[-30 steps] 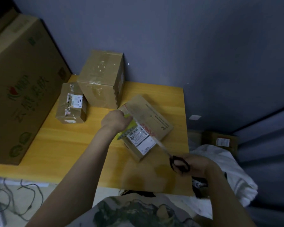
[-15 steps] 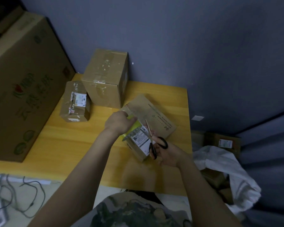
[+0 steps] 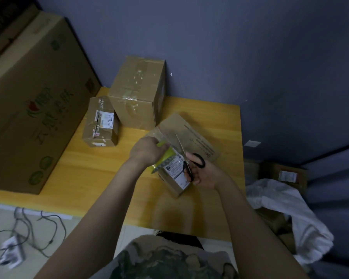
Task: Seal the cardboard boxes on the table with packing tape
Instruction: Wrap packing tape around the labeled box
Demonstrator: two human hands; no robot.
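gripping a yellow-green roll of packing tape (image 3: 167,156), the left hand (image 3: 145,151) holds it against the near-left part of a small flat cardboard box with a white shipping label (image 3: 191,137). the right hand (image 3: 206,174) grasps black-handled scissors (image 3: 189,164), fingers through the loops, blades pointing far across the box top just right of the roll. this box lies right of centre on the yellow wooden table (image 3: 69,168). a medium taped carton (image 3: 137,93) and a small taped parcel (image 3: 100,123) stand far left, beside a big printed carton (image 3: 28,101).
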